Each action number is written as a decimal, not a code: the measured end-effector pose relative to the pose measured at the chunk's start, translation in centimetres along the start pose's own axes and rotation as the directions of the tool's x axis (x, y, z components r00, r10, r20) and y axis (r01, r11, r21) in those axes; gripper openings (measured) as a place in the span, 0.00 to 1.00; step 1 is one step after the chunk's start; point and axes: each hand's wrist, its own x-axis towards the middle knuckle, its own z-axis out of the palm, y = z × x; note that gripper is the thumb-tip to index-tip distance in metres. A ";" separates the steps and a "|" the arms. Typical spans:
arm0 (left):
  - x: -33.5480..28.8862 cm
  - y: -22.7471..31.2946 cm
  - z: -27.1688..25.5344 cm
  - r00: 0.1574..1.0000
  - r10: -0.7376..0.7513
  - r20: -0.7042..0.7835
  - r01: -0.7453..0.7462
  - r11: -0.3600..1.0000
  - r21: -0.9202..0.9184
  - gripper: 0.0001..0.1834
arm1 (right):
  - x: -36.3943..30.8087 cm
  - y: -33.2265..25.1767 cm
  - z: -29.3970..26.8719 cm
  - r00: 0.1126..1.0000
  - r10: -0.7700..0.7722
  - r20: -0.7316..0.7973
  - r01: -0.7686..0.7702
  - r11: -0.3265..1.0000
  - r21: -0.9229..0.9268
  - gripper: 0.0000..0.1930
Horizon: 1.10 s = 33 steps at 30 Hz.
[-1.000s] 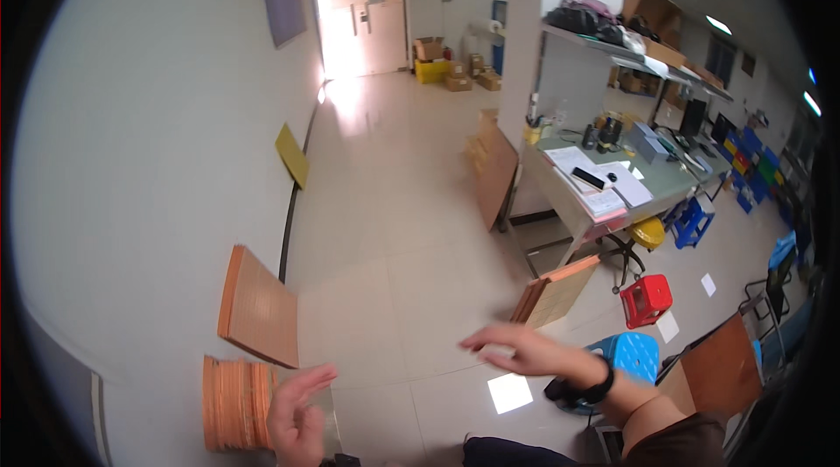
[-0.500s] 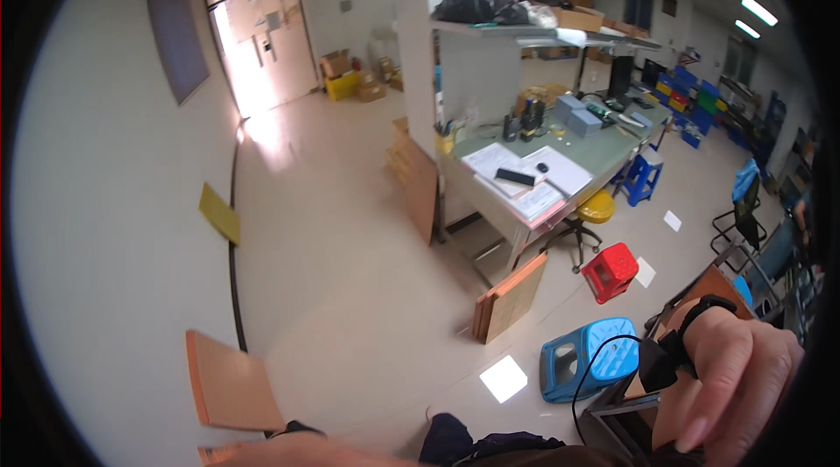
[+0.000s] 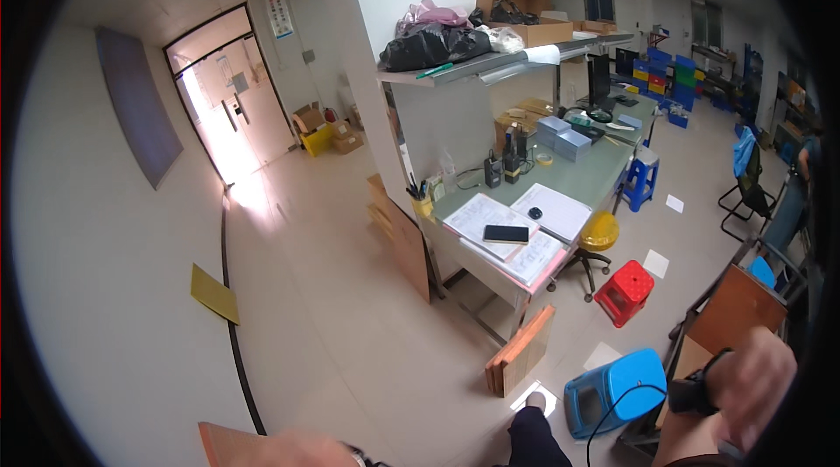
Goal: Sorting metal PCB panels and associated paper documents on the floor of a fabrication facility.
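My right hand (image 3: pixel 754 384) is at the lower right, smeared by motion, with its fingers seeming to curl. A black wrist strap (image 3: pixel 693 393) sits on that arm, and a thin dark cable (image 3: pixel 617 401) loops from it past the blue stool (image 3: pixel 617 388). At the bottom edge my left hand (image 3: pixel 293 451) shows only in part and blurred, near an orange-brown board (image 3: pixel 223 442) by the wall. I make out nothing held in either hand. My leg (image 3: pixel 531 436) and shoe reach forward over the floor.
Ahead stands a green-topped desk (image 3: pixel 455 200) bearing papers, a black phone (image 3: pixel 506 234) and radios (image 3: pixel 511 161). Stacked boards (image 3: pixel 522 353) lean by its leg. A red stool (image 3: pixel 624 294) and a yellow round stool (image 3: pixel 600 231) are nearby. A bright doorway (image 3: pixel 232 121) lies far left; a metal-framed cart (image 3: pixel 731 314) stands right.
The view has shifted, and the desk and shelf appear nearer. My leg and shoe have come forward into view. My right hand is now more blurred; more of my left hand shows at the bottom.
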 end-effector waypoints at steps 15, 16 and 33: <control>-26.9 -44.5 -9.0 -0.166 -0.871 -0.461 0.985 -0.170 -0.034 0.16 | -34.2 55.4 20.1 0.359 0.906 0.222 -0.863 0.413 -0.291 0.31; -28.5 -45.7 -8.8 -0.222 -0.866 -0.447 0.974 -0.214 -0.069 0.16 | -34.8 56.8 20.9 0.359 0.902 0.239 -0.864 0.418 -0.281 0.31; -34.0 -57.4 -9.4 -0.412 -0.569 -0.712 0.911 -0.248 -0.329 0.25 | -37.6 63.6 21.0 0.393 0.872 0.293 -0.811 0.479 -0.336 0.41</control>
